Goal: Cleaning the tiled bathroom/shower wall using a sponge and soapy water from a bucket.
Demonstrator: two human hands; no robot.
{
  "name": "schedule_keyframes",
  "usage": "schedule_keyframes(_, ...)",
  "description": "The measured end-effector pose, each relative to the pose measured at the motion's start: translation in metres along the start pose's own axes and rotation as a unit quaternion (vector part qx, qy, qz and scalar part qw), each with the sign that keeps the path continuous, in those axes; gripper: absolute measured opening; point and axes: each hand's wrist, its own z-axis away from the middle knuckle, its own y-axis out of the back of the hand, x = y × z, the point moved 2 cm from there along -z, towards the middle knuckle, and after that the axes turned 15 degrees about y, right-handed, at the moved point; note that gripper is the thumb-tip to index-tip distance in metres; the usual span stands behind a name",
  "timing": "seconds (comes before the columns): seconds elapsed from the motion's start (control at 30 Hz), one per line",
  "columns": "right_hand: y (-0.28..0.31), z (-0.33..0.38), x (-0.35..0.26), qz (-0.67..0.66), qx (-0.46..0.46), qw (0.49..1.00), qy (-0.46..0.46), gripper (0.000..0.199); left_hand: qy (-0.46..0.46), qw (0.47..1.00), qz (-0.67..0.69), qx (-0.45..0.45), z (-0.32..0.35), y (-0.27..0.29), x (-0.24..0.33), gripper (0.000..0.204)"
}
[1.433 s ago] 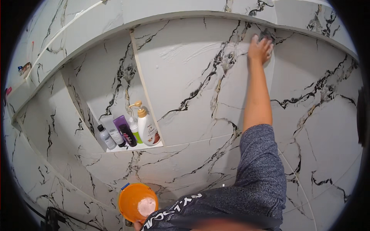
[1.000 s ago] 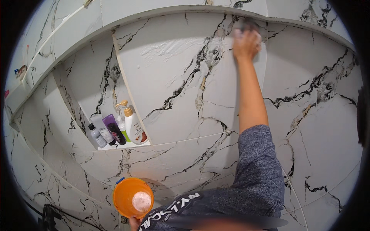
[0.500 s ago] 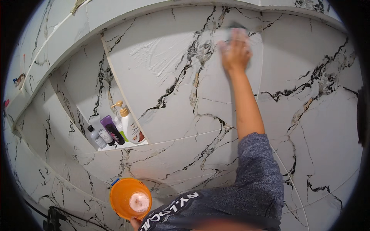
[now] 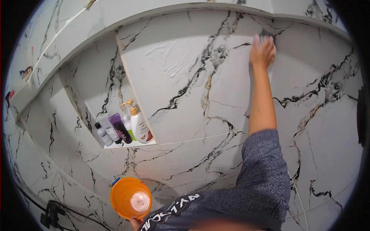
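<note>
My right arm stretches up along the white marble-patterned wall. Against that wall my right hand presses a dark scrubbing pad, most of it hidden under the fingers. Low in the picture my left hand grips an orange bucket by its side; only some fingers show. Pale, foamy liquid lies at the bottom of the bucket. Wet, soapy streaks shine on the wall left of my right hand.
Left of centre, a recessed niche holds a white pump bottle, a purple tube and several other bottles. A pale ledge curves across the top. Something black, perhaps a fixture, is at lower left.
My right hand has moved right across the wall with the pad, near the panel seam. The view has shifted slightly. My left hand still holds the bucket.
</note>
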Motion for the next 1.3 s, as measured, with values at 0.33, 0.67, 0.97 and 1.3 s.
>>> schedule_keyframes(0.33,0.01,0.02,-0.132,-0.162,0.025,0.978,-0.131,0.054,-0.115,0.908,0.05,-0.4,0.067,0.045,-0.037,0.041)
schedule_keyframes(0.67,-0.007,0.035,-0.223,-0.153,0.037,0.957,0.243,0.033,-0.071,0.941,0.088,-0.319,0.031,0.055,-0.015,0.041)
schedule_keyframes(0.97,-0.02,0.033,-0.325,-0.061,0.112,0.963,0.238,0.013,-0.072,0.925,-0.029,-0.372,0.054,0.05,0.022,0.035)
schedule_keyframes(1.3,-0.02,0.058,-0.244,-0.081,0.116,0.97,0.199,0.028,-0.093,0.909,0.005,-0.406,0.044,0.056,0.065,0.042)
